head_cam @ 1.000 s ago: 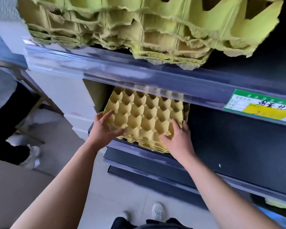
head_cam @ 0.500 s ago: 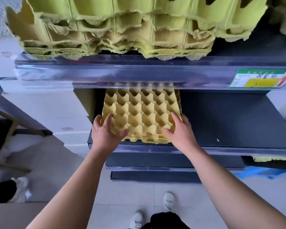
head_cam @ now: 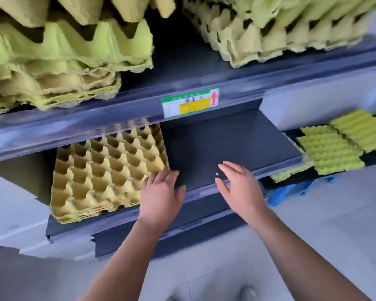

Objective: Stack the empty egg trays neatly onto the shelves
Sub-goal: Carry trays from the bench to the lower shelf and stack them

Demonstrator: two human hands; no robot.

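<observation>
A low stack of yellow egg trays [head_cam: 104, 170] lies on the left part of the dark lower shelf [head_cam: 221, 148]. My left hand [head_cam: 161, 196] hovers at the stack's right front corner with straight fingers and holds nothing; whether it touches the trays I cannot tell. Over the bare shelf to the right, my right hand [head_cam: 239, 187] is spread open and empty. On the upper shelf [head_cam: 182, 98] stand a tall stack of green-yellow trays [head_cam: 59, 61] at the left and another stack [head_cam: 280, 29] at the right.
A green and yellow price label [head_cam: 190, 102] with a red arrow sits on the upper shelf's front rail. More green trays [head_cam: 334, 144] lie on a lower shelf at the far right, above something blue [head_cam: 291, 190]. White panels flank the shelf at the left. Pale floor lies below.
Both hands have let go of the yellow stack and moved right; the view has swung right as well. The stack stays on the lower shelf.
</observation>
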